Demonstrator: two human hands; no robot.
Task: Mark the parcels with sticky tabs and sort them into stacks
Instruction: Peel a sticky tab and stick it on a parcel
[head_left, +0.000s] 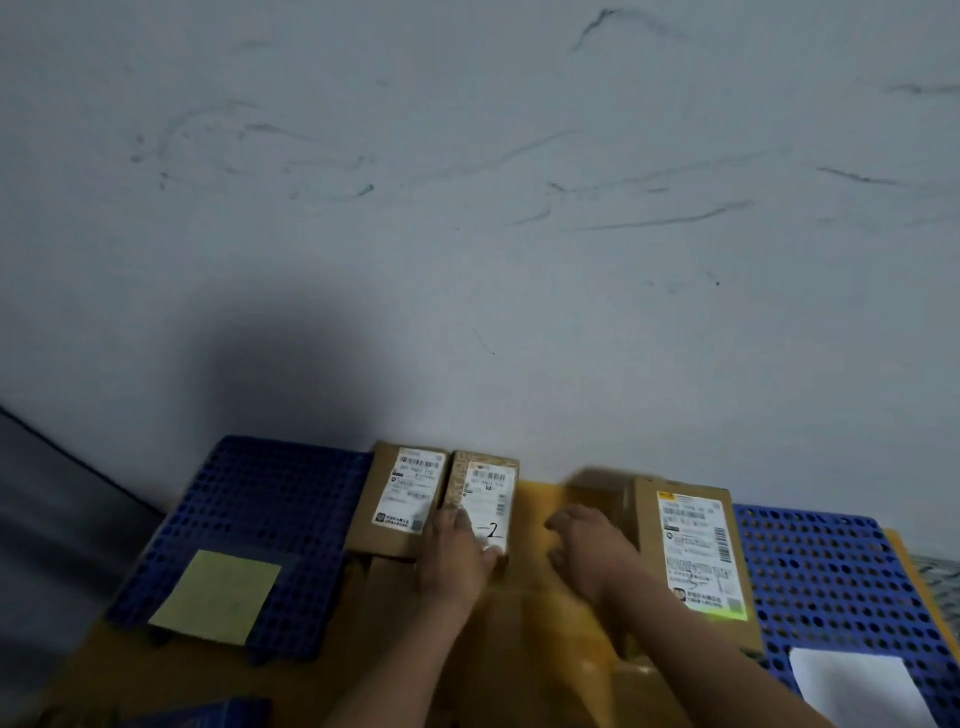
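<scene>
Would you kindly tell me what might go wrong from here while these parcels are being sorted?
1. The left hand holds the small parcel, which sits close beside the left parcel; lifting it may drag that neighbour askew.
2. The right hand is blurred close to the large parcel and might knock it.
</scene>
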